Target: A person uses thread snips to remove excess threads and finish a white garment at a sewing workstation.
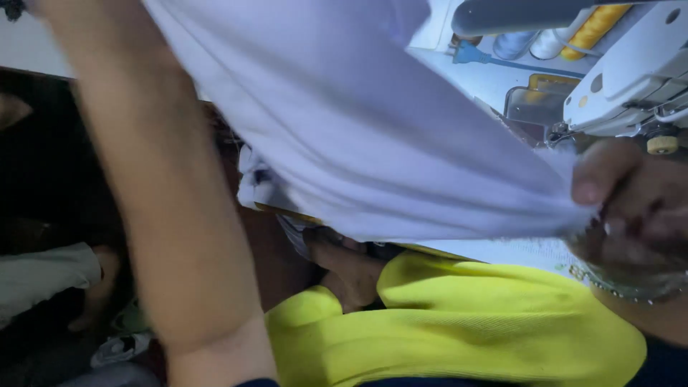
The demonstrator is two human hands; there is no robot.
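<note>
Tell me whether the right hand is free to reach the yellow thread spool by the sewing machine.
Probably not as things stand: the right hand is pinching the white cloth at its edge, and the sewing machine head sits between it and the yellow thread spool.

Dim, soft-focus view (brighter upper right), dark left side.

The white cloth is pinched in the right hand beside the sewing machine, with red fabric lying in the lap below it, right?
Not quite: the head view shows the fabric below is bright yellow, not red. The right hand does pinch the white cloth beside the sewing machine.
</note>
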